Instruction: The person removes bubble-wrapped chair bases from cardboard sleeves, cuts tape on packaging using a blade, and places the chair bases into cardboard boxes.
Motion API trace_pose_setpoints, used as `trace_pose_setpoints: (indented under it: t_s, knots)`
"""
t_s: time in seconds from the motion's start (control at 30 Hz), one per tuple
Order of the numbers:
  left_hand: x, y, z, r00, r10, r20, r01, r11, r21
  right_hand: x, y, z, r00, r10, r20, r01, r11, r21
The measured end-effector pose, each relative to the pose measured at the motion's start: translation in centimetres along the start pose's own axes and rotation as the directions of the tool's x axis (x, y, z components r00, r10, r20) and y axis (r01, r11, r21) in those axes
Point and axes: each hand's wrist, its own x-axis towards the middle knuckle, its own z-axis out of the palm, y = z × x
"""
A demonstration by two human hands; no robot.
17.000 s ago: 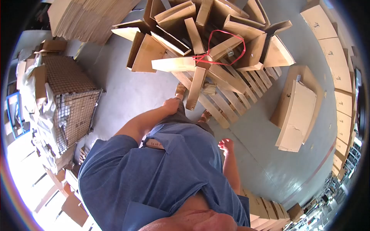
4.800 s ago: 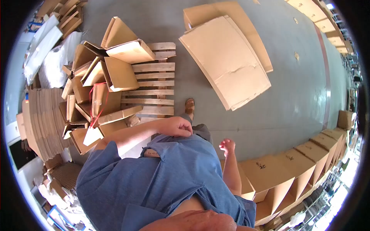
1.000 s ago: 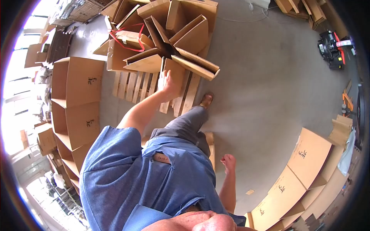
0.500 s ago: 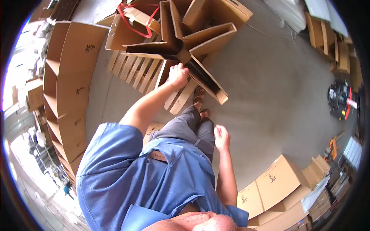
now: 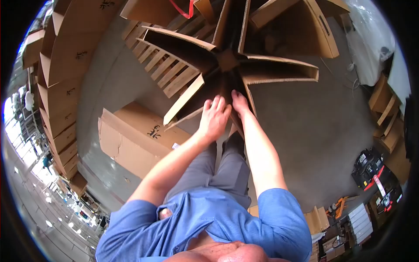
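A star-shaped piece of folded cardboard point(image 5: 279, 70), with panels spreading from a dark centre, stands in front of me. My left hand point(image 5: 214, 117) is at its near side, fingers stretched and slightly apart against the cardboard. Close to its right, my right hand point(image 5: 239, 104) reaches in beside a near panel. Its fingers appear closed round the cardboard edge, though they are partly hidden. Slats of a wooden pallet point(image 5: 170, 74) show beneath and left of the star.
A cardboard box point(image 5: 144, 131) lies on the floor at my left. Tall cardboard cartons point(image 5: 72, 94) line the left side. Plastic sheeting point(image 5: 369, 48) hangs at the upper right. A black and red machine point(image 5: 369, 168) stands at the right. A red strap point(image 5: 181, 8) lies at the top.
My right hand has come up from beside my leg to the cardboard. My left hand has shifted off the star's centre to its near side. The view has moved closer.
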Motion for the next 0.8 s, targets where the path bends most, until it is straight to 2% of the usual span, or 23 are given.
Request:
trace_pose_setpoints:
  t_s: [0.03,0.17,0.23,0.27,0.3,0.37,0.4,0.47,0.5,0.57,0.7,0.77,0.8]
  knots:
    - [0.2,0.3,-0.1,0.999,-0.035,-0.004,0.035,0.999,-0.001,1.6,-0.2,0.5,0.999,0.042,0.019,-0.042,0.999,-0.01]
    - [0.2,0.3,0.4,0.997,-0.077,-0.008,0.076,0.995,-0.057,9.4,1.8,3.8,0.991,0.09,-0.097,-0.096,0.994,-0.056]
    - [0.4,0.2,0.5,0.996,-0.092,0.002,0.092,0.994,-0.065,13.0,3.0,5.3,0.989,-0.063,-0.134,0.064,0.998,0.003]
    - [0.5,0.3,0.6,0.994,-0.108,-0.007,0.107,0.991,-0.076,14.1,3.4,5.8,0.96,-0.202,-0.193,0.211,0.977,0.029]
    - [0.5,0.3,0.7,0.993,-0.117,-0.013,0.115,0.99,-0.087,14.8,3.3,6.3,0.965,-0.193,-0.178,0.2,0.979,0.026]
    - [0.7,0.2,0.9,0.993,-0.12,-0.018,0.118,0.989,-0.087,16.4,3.5,7.4,0.864,-0.402,-0.302,0.393,0.915,-0.094]
    - [0.7,0.1,1.0,0.993,-0.114,-0.025,0.112,0.99,-0.085,17.9,3.8,7.8,0.874,-0.391,-0.288,0.382,0.92,-0.091]
    - [0.7,0.1,1.0,0.994,-0.11,-0.03,0.107,0.99,-0.091,21.1,4.6,7.8,0.879,-0.456,-0.138,0.472,0.875,0.11]
    - [0.7,0.1,1.2,0.993,-0.117,-0.019,0.115,0.989,-0.089,21.8,5.0,7.9,0.884,-0.45,-0.129,0.464,0.878,0.115]
    - [0.8,0.3,1.3,0.992,-0.118,-0.044,0.112,0.988,-0.108,22.6,5.8,7.8,0.905,-0.424,-0.029,0.409,0.852,0.327]
    - [1.3,-0.1,0.9,0.991,-0.121,-0.048,0.115,0.986,-0.118,22.6,4.3,6.7,0.934,-0.355,0.051,0.319,0.889,0.329]
    - [2.0,-1.0,0.5,0.993,-0.109,-0.045,0.102,0.986,-0.135,23.8,5.4,7.3,0.94,-0.34,0.018,0.331,0.926,0.18]
    - [2.5,-1.4,0.2,0.995,-0.097,-0.036,0.09,0.983,-0.16,23.4,4.8,7.2,0.94,-0.341,0.022,0.332,0.927,0.178]
